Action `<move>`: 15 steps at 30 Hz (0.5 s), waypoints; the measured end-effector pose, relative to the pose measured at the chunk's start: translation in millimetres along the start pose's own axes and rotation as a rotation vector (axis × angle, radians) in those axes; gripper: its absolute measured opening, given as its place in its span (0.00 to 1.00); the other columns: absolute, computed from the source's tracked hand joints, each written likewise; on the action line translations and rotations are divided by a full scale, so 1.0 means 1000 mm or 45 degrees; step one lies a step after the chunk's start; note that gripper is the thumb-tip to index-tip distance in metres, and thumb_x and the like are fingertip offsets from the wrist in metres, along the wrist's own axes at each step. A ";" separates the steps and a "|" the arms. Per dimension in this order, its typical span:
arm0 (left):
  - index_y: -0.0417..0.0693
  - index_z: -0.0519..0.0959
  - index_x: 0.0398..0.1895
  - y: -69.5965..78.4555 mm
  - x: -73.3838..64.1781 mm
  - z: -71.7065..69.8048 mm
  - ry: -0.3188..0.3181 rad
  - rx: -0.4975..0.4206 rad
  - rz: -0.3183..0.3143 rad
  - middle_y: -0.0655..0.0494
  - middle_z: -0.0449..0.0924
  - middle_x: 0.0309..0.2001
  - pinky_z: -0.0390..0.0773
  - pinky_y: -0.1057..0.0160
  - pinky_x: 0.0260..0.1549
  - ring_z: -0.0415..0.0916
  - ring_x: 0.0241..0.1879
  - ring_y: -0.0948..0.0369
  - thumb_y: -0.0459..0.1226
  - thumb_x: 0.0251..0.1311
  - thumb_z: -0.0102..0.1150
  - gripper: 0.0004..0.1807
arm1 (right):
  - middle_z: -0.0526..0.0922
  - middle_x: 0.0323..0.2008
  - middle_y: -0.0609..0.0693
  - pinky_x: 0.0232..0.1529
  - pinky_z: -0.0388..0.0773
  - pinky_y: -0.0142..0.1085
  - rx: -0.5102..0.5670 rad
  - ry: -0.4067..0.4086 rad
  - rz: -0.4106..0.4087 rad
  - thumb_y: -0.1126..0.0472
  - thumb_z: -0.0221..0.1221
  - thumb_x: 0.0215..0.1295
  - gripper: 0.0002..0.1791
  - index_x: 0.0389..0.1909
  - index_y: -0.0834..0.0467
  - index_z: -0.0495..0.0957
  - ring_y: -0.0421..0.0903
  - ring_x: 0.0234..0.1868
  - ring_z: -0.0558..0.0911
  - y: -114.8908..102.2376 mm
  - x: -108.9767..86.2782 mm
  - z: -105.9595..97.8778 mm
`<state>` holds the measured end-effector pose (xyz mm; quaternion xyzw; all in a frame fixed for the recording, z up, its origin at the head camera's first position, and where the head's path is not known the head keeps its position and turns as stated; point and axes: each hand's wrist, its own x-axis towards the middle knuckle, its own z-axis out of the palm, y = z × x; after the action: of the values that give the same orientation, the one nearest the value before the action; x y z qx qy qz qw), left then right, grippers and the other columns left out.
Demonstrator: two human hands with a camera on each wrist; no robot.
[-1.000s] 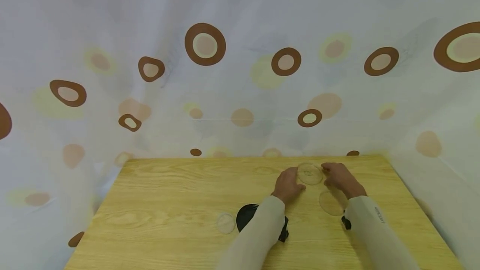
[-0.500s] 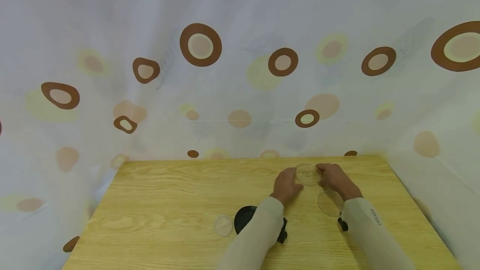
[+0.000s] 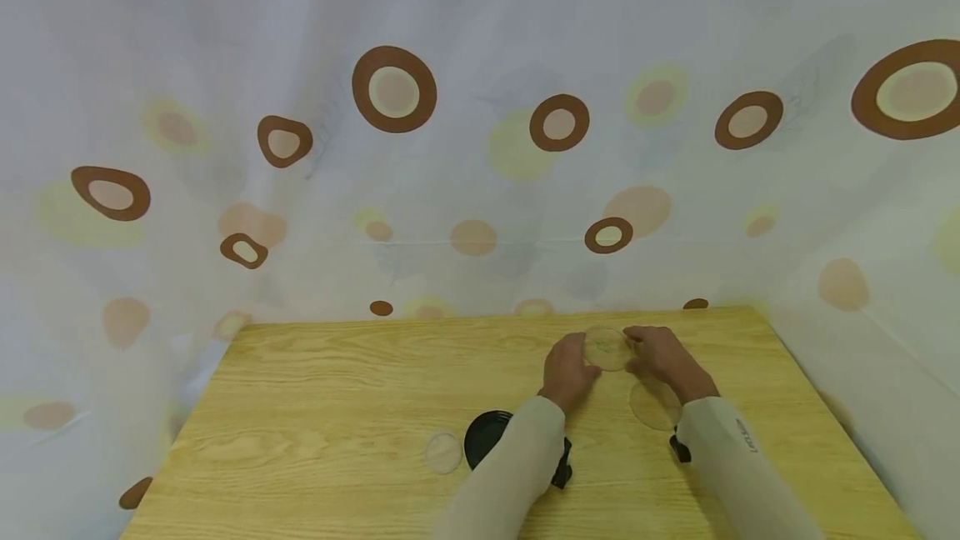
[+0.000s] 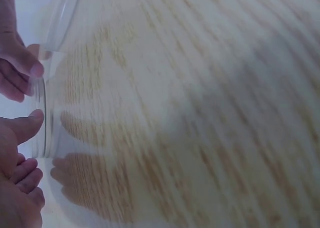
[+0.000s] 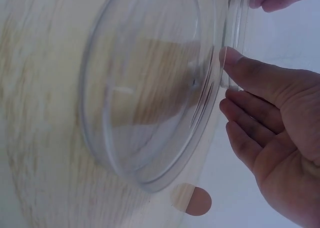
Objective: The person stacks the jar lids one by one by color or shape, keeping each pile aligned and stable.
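Note:
A clear round petri dish (image 3: 607,348) with faint marks in its middle lies between my two hands near the table's back edge. My left hand (image 3: 567,372) holds its left side; in the left wrist view the thumb (image 4: 31,125) is at the rim, with the other fingers curled below. On the opposite side, my right hand (image 3: 670,362) grips the rim, its thumb (image 5: 235,60) over the edge and fingertips just beneath in the right wrist view. A second, larger-looking clear dish (image 5: 150,153) lies nearer to me, partly under the right forearm in the head view.
A black round dish (image 3: 483,437) sits partly hidden behind the left sleeve. Beside it lies a small clear round dish (image 3: 443,452). The wood-grain table (image 3: 322,407) meets a spotted white curtain (image 3: 465,148) at the back and sides.
The right hand has come closer to the left, its fingers now at the dish's right rim. The whole view has shifted slightly; the other dishes stay in place on the table.

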<state>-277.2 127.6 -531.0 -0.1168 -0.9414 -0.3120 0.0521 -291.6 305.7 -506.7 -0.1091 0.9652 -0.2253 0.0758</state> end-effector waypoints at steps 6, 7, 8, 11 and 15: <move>0.43 0.76 0.56 -0.003 0.000 0.000 0.018 -0.071 0.019 0.52 0.81 0.51 0.78 0.64 0.51 0.78 0.51 0.57 0.38 0.50 0.70 0.27 | 0.72 0.58 0.70 0.54 0.73 0.58 0.025 -0.025 0.028 0.66 0.65 0.56 0.33 0.62 0.71 0.67 0.69 0.58 0.72 -0.006 -0.002 -0.002; 0.42 0.76 0.56 -0.003 0.000 0.000 0.013 -0.092 0.014 0.52 0.80 0.52 0.78 0.63 0.51 0.78 0.52 0.57 0.38 0.51 0.70 0.27 | 0.72 0.59 0.70 0.55 0.73 0.58 0.035 -0.035 0.042 0.66 0.65 0.56 0.34 0.63 0.71 0.66 0.69 0.58 0.71 -0.007 -0.003 -0.003; 0.41 0.76 0.56 -0.003 -0.001 -0.001 0.013 -0.108 0.013 0.51 0.80 0.52 0.78 0.63 0.51 0.78 0.52 0.56 0.37 0.51 0.69 0.27 | 0.71 0.59 0.71 0.54 0.73 0.58 0.037 -0.044 0.051 0.65 0.65 0.56 0.34 0.63 0.71 0.66 0.69 0.59 0.71 -0.008 -0.003 -0.003; 0.39 0.76 0.55 -0.003 -0.004 -0.004 0.023 -0.144 0.022 0.49 0.80 0.52 0.78 0.61 0.50 0.78 0.52 0.55 0.36 0.51 0.69 0.27 | 0.71 0.59 0.72 0.53 0.74 0.57 0.033 -0.062 0.064 0.64 0.66 0.55 0.36 0.64 0.71 0.65 0.69 0.58 0.71 -0.009 -0.005 -0.003; 0.39 0.77 0.53 -0.004 -0.005 -0.005 0.072 -0.123 0.079 0.49 0.81 0.50 0.79 0.62 0.47 0.79 0.49 0.55 0.38 0.49 0.71 0.26 | 0.72 0.58 0.72 0.53 0.75 0.56 0.048 -0.054 0.063 0.64 0.67 0.55 0.37 0.64 0.71 0.65 0.68 0.57 0.73 -0.009 -0.007 -0.002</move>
<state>-273.2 120.5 -530.8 -0.1396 -0.9193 -0.3586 0.0825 -283.5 301.0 -499.9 -0.0887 0.9613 -0.2391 0.1039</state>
